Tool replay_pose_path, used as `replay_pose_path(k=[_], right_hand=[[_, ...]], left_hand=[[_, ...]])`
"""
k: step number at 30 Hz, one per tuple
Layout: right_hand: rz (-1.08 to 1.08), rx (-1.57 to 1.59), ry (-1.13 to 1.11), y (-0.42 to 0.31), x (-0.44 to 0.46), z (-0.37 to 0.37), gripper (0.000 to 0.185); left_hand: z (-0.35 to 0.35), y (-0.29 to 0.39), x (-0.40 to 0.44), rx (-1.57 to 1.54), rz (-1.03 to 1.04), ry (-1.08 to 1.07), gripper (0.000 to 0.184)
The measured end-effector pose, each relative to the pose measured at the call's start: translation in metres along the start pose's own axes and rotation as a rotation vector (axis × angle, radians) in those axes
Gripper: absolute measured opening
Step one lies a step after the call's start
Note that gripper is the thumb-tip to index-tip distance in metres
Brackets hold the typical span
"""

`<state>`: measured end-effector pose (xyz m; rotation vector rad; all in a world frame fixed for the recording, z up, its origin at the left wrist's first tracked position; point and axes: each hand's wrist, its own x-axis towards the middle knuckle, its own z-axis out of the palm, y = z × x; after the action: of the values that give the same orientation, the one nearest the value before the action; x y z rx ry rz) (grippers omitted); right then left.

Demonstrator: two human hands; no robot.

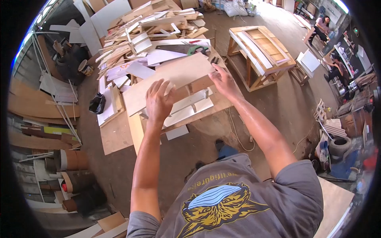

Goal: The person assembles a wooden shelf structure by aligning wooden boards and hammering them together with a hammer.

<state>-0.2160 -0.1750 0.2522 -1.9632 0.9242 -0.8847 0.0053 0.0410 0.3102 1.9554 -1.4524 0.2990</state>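
The left hand [160, 99] lies over the near edge of a plywood board [184, 72], its fingers bent and slightly apart, the thumb set off from them; whether they grip is hard to tell. The right hand [225, 82] is at the board's right end, thumb and fingers partly curled, and any pinch cannot be made out.

The board sits at upper centre of the frame, its long axis slanting from lower left to upper right. It is flat, pale tan, plain-faced and straight-edged, longer than it is wide. Below its near edge show white-faced strips [194, 104] with short crosspieces. Beyond, toward the upper left, rises a heap of wood offcuts [158, 23]; at upper right stands a wooden frame stand [260, 55].
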Motion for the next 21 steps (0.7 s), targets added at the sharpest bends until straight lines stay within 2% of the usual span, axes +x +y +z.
replay_pose_path(k=[1,5,9,11,12,13,14,15,17,19,21], right_hand=[[-0.073,-0.016,0.048,0.007,0.000,-0.002,0.055],[-0.180,0.119,0.191,0.044,0.006,-0.013,0.043],[-0.188,0.104,0.194,0.115,0.026,-0.018,0.031],[-0.033,0.107,0.105,0.144,0.024,-0.021,0.027],[0.042,0.109,0.060,0.157,0.024,-0.020,0.024],[0.030,0.103,0.008,0.177,0.027,-0.017,0.023],[0.022,0.097,-0.046,0.201,0.026,-0.012,0.022],[0.014,0.088,-0.101,0.218,0.028,-0.009,0.021],[0.048,0.046,-0.183,0.234,0.028,-0.001,0.019],[0.021,-0.010,-0.268,0.255,0.034,0.008,0.019],[0.072,-0.066,-0.373,0.274,0.037,0.020,0.019]], left_hand=[[0.006,0.018,0.006,-0.078,0.079,0.038,0.033],[0.047,0.070,0.020,-0.138,0.210,0.024,0.027],[0.079,0.101,0.034,-0.195,0.247,0.103,0.022],[0.104,0.122,0.025,-0.278,0.235,0.018,0.019],[0.130,0.126,0.011,-0.356,0.179,-0.049,0.017],[0.155,0.139,0.000,-0.451,0.002,-0.158,0.017],[0.184,0.140,-0.009,-0.437,-0.071,-0.235,0.020],[0.215,0.138,-0.017,-0.427,-0.157,-0.336,0.034],[0.286,0.119,-0.044,-0.394,-0.382,-0.410,0.045],[0.320,0.115,-0.048,-0.399,-0.647,-0.542,0.061],[0.357,0.099,-0.063,-0.344,-0.708,-0.521,0.061]])
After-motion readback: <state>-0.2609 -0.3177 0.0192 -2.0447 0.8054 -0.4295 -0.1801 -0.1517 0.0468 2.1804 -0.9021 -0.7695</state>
